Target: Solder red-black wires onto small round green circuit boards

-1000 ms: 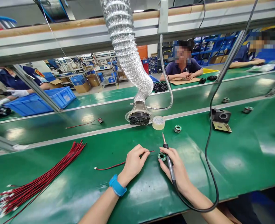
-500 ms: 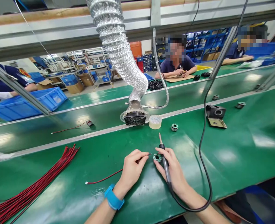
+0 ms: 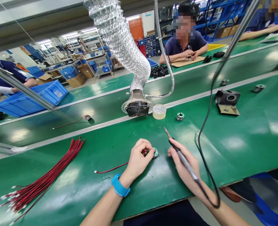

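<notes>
My left hand (image 3: 140, 157), a blue band on its wrist, pinches a red and black wire (image 3: 115, 168) whose white plug end lies on the bench to the left. Its fingertips are at a small round motor part with a green circuit board (image 3: 155, 153), partly hidden by the fingers. Whether they also grip that part I cannot tell. Like a pen, a soldering iron (image 3: 183, 160) is held in my right hand (image 3: 187, 163), its tip pointing up and left, apart from the board. A black cord (image 3: 206, 125) runs from the iron's rear.
A red and black wire bundle (image 3: 51, 175) lies at left. Beyond my hands are a fume fan (image 3: 137, 109) on a foil duct (image 3: 129, 47), a tape roll (image 3: 159, 112), another round part (image 3: 180, 116) and a black holder (image 3: 227, 99). Co-workers (image 3: 183, 44) sit across the bench.
The round part has gone from my right fingers to beside my left fingertips. My right hand has moved right and now grasps the iron like a pen, its tip tilted left.
</notes>
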A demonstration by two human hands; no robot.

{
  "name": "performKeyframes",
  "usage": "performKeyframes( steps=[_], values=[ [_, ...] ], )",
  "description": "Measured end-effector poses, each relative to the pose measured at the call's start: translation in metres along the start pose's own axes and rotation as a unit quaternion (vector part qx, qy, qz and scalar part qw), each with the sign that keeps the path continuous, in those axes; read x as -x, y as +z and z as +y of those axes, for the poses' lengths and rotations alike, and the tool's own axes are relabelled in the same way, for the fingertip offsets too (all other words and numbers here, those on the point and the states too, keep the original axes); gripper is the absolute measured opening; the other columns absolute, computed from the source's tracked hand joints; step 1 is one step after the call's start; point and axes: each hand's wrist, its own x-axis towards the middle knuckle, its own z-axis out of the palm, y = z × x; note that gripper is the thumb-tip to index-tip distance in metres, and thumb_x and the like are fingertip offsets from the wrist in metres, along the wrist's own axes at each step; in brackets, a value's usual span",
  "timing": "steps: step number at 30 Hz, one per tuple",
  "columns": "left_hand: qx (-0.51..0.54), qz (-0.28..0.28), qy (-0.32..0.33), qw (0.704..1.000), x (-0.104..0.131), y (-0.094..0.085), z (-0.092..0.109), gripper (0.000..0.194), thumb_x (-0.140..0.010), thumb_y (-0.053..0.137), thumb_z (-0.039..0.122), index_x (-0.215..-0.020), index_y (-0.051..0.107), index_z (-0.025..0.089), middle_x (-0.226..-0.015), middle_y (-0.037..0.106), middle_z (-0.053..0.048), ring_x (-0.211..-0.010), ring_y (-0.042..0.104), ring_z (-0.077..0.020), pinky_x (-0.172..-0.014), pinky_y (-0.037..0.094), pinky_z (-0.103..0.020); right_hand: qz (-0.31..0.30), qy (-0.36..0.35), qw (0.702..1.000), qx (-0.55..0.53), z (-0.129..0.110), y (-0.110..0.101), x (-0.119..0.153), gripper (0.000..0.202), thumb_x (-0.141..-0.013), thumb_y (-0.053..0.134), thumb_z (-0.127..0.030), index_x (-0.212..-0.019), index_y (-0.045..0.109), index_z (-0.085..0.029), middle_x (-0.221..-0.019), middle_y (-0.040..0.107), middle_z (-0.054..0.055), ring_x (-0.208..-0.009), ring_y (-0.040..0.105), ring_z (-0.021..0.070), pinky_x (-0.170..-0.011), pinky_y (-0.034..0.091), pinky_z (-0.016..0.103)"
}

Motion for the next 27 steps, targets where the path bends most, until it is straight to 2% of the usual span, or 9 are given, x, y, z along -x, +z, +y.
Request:
performKeyframes(
  steps=[3,6,14,27],
  values=[
    [-0.007,-0.009,0.013,1.000,0.000,0.002,0.001,0.013,-0.088,0.069,0.020,-0.075,0.067,0.018,-0.096,0.067,-0.005,-0.077,0.060,-0.0129,-0.066,0.045,-0.024,0.039,0.017,0.997,-0.057,-0.003,-0.013,0.007,0.023,-0.106,0.056,-0.032,-0.114,0.074,-0.020,-0.061,0.062,-0.004,-0.050,0.058,0.0114,-0.051,0.052,0.022],
    [-0.018,-0.011,0.025,0.999,0.000,0.003,0.000,0.013,-0.088,0.068,0.017,-0.075,0.065,0.019,-0.092,0.069,-0.004,-0.079,0.061,-0.0132,-0.067,0.045,-0.024,0.039,0.006,0.994,-0.106,-0.002,-0.017,0.012,0.024,-0.106,0.055,-0.031,-0.102,0.075,-0.019,-0.051,0.055,-0.006,-0.042,0.052,0.0103,-0.043,0.044,0.021],
    [-0.034,-0.018,0.031,0.999,-0.001,0.004,-0.007,0.011,-0.087,0.070,0.016,-0.076,0.067,0.019,-0.092,0.069,-0.004,-0.081,0.063,-0.0138,-0.067,0.046,-0.025,0.009,0.024,0.994,-0.104,0.000,-0.016,0.012,0.025,-0.105,0.056,-0.030,-0.100,0.077,-0.018,-0.050,0.056,-0.005,-0.041,0.052,0.0110,-0.043,0.044,0.023],
    [-0.047,-0.023,0.035,0.998,-0.003,0.004,-0.001,0.011,-0.085,0.069,0.016,-0.075,0.066,0.019,-0.093,0.069,-0.004,-0.081,0.063,-0.0142,-0.065,0.046,-0.024,-0.020,0.019,0.996,-0.089,-0.003,-0.016,0.009,0.026,-0.104,0.055,-0.031,-0.097,0.077,-0.018,-0.050,0.058,-0.005,-0.040,0.053,0.0119,-0.044,0.045,0.024]
  ],
)
